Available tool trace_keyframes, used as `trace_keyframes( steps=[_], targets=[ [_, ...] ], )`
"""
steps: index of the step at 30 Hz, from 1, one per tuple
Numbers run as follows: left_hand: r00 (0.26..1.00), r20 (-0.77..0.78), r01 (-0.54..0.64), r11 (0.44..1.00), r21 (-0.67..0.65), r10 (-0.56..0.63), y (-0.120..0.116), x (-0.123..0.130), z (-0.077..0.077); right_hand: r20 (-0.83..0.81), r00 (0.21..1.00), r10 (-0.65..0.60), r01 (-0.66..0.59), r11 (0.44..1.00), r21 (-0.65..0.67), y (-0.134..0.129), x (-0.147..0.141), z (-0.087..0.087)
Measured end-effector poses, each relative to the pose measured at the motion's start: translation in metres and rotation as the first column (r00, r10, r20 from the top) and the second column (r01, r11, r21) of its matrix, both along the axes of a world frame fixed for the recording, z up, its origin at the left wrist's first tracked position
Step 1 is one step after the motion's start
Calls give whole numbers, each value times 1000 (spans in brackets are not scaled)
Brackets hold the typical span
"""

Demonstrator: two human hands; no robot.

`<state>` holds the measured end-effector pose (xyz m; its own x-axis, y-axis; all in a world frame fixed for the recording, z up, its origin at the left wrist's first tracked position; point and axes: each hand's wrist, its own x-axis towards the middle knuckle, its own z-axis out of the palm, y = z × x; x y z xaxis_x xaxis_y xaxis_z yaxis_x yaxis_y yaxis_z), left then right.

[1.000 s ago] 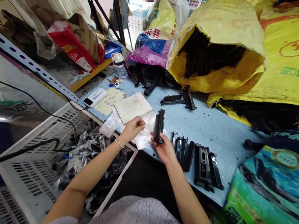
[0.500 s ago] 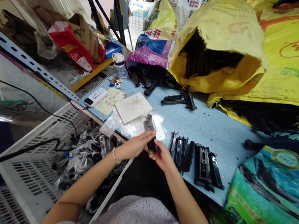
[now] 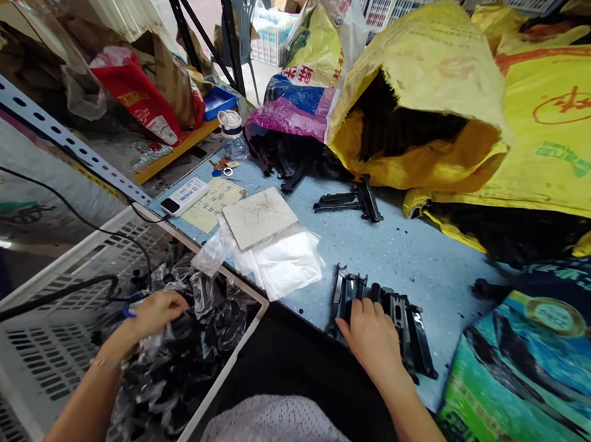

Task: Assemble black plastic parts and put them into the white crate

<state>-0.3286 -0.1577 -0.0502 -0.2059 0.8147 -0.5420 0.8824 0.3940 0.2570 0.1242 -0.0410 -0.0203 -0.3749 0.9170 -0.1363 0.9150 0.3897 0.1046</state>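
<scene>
My left hand (image 3: 158, 314) is over the white crate (image 3: 55, 300), just above black parts in clear plastic bags (image 3: 176, 374). Its fingers are loosely bent, and no item shows plainly in them. At the front of the blue table, my right hand (image 3: 373, 326) has its fingers curled over one of the long black plastic parts (image 3: 355, 288) lying in a row. The palm hides part of that row. More black parts (image 3: 421, 342) lie to the right of this hand. A stack of clear plastic bags (image 3: 293, 261) rests on the table between the hands, partly under a flat pale board (image 3: 260, 217).
Yellow sacks (image 3: 435, 63) holding black parts stand along the back. A few loose black parts (image 3: 369, 199) lie before them. A phone (image 3: 184, 197), keys (image 3: 223, 168) and a bottle (image 3: 233, 137) sit at the left. A green-blue sack (image 3: 517, 368) borders the right side.
The hands were together over the bags, holding a black part. Now they are apart: the left has moved down-left to the crate, the right onto the row of parts. The view has shifted slightly.
</scene>
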Motion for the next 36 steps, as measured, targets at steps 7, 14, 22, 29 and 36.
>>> trace_keyframes(
  steps=[7, 14, 22, 29, 36],
  targets=[
    [950, -261, -194, 979, -59, 173, 35, -46, -56, -87, 994, -69, 57, 990, -133, 7, -8, -19],
    [929, 291, 117, 926, 359, -230, 73, 117, -36, -727, 490, -481, 41, 846, -532, 32, 9, -36],
    [865, 452, -104, 801, 590, -221, 156, 209, -38, -546, -184, -818, -248, 576, -779, 26, -9, -28],
    [491, 871, -403, 881, 246, -19, 165, 180, -29, -352, -192, -916, -516, 399, -757, 38, -69, -35],
    [934, 212, 45, 683, 729, -287, 159, 159, -21, -565, -154, -811, -243, 585, -774, 35, -59, -42]
  ],
)
